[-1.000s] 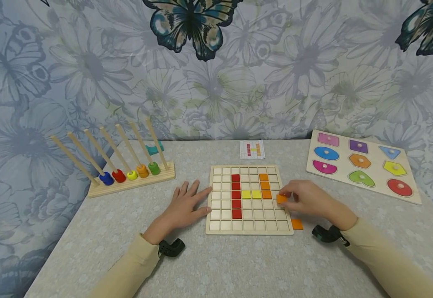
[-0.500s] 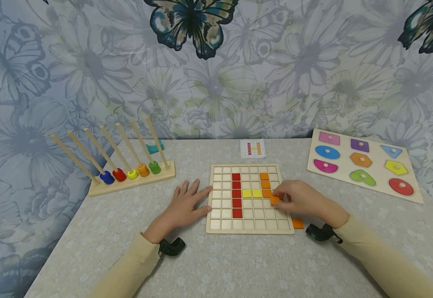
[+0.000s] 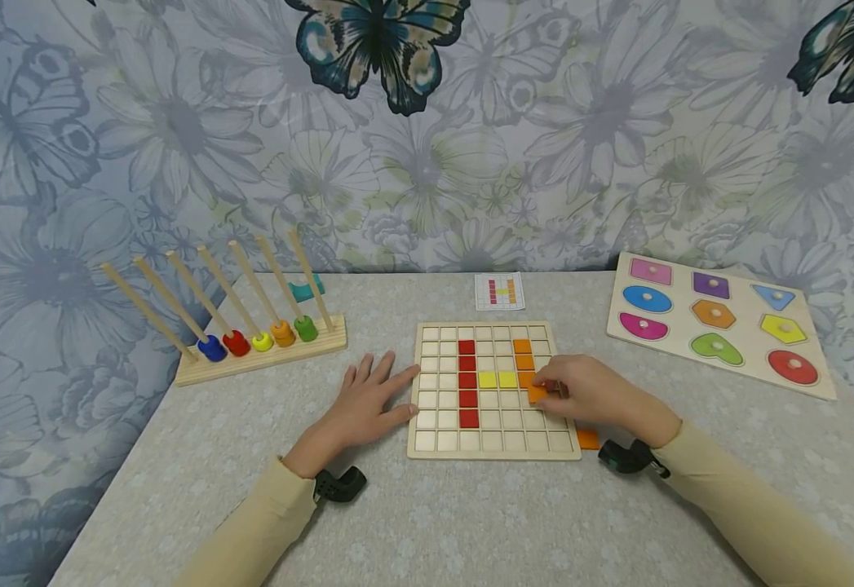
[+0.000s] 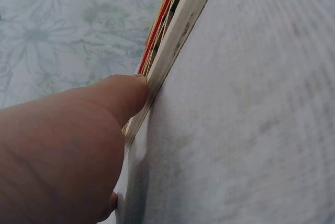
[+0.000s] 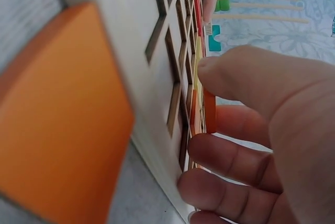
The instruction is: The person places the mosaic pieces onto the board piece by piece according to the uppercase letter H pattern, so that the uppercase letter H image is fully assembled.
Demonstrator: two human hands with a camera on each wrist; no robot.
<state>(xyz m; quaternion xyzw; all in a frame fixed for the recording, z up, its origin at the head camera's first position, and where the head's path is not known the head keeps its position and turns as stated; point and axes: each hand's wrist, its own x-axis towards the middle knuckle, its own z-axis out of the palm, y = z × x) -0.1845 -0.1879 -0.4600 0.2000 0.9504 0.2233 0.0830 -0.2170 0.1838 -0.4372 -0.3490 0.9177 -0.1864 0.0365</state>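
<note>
A wooden grid board [image 3: 493,441] lies mid-table with a column of red square tiles [image 3: 467,380], two yellow tiles [image 3: 497,380] and a short column of orange tiles [image 3: 523,355]. Between thumb and fingers, my right hand [image 3: 595,395] pinches an orange square tile [image 3: 537,395] over the cell just below that orange column. In the right wrist view the pinched orange tile [image 5: 210,111] stands close to the board's surface. My left hand [image 3: 360,412] lies spread on the table, its thumb and index finger touching the board's left edge.
Another orange tile [image 3: 588,439] lies beside the board's lower right edge. A pattern card [image 3: 500,292] is behind the board. At left stands a peg stand [image 3: 258,359] with coloured rings; at right lies a shape puzzle [image 3: 720,318]. A teal piece [image 3: 305,290] sits behind the pegs.
My right hand has carried the orange tile leftward from the board's right edge to below the orange column. The left hand has stayed in place.
</note>
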